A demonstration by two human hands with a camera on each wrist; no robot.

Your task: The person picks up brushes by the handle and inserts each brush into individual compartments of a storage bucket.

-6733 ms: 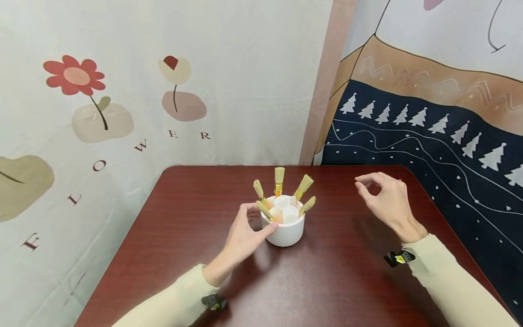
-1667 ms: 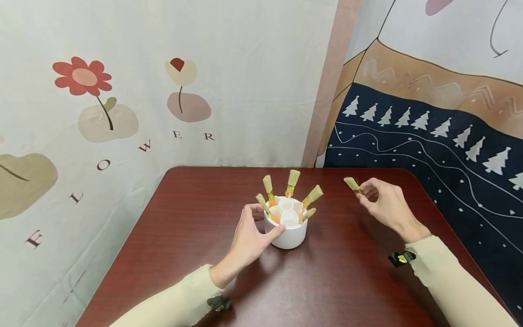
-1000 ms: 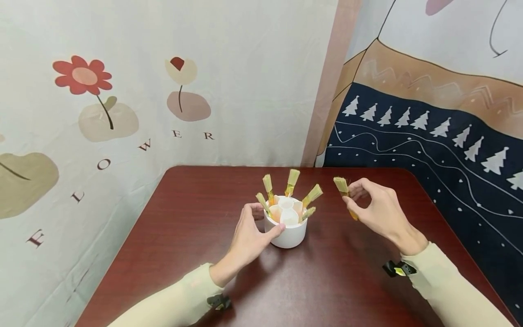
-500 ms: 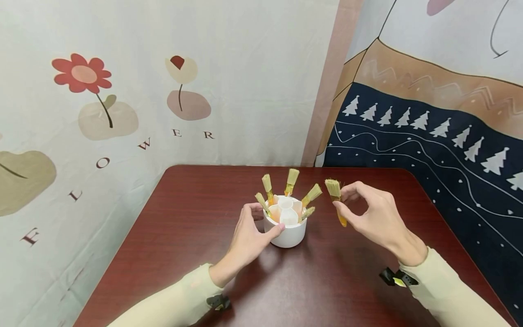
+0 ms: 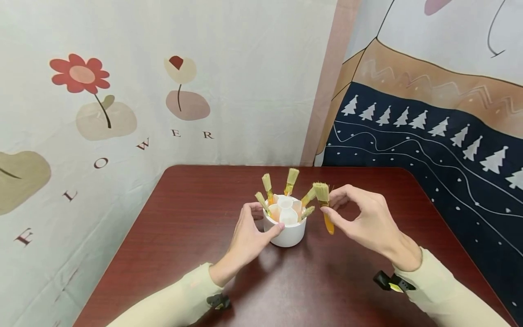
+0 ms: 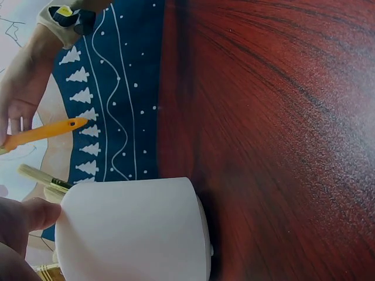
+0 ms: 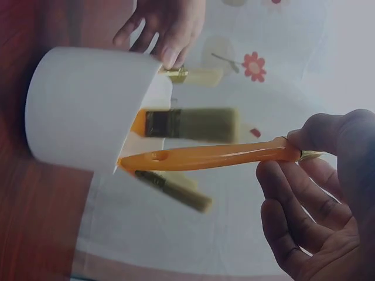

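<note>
A white round holder (image 5: 284,236) with inner compartments stands on the table, several paintbrushes (image 5: 291,181) leaning outward in it, bristles up. My left hand (image 5: 245,236) grips the holder from the left, thumb on its front rim and fingers round the back. Between thumb and fingers, my right hand (image 5: 369,220) pinches another paintbrush (image 5: 322,193), just right of the holder, its bristles up. Its orange handle (image 7: 205,157) points down; in the right wrist view the handle's end overlaps the holder's rim. The left wrist view shows the holder's smooth white side (image 6: 129,234) and the held brush's handle (image 6: 47,133).
The dark red wooden table (image 5: 184,200) has rounded far corners. Behind it hangs a pale cloth (image 5: 253,81) printed with flowers and letters. A navy cloth (image 5: 408,141) with white trees hangs at the right. Each sleeve cuff carries a black wrist device (image 5: 394,281).
Empty at first on the right, my right hand then appears with a paintbrush and moves left to the holder, the brush turning more upright. My left hand stays on the holder.
</note>
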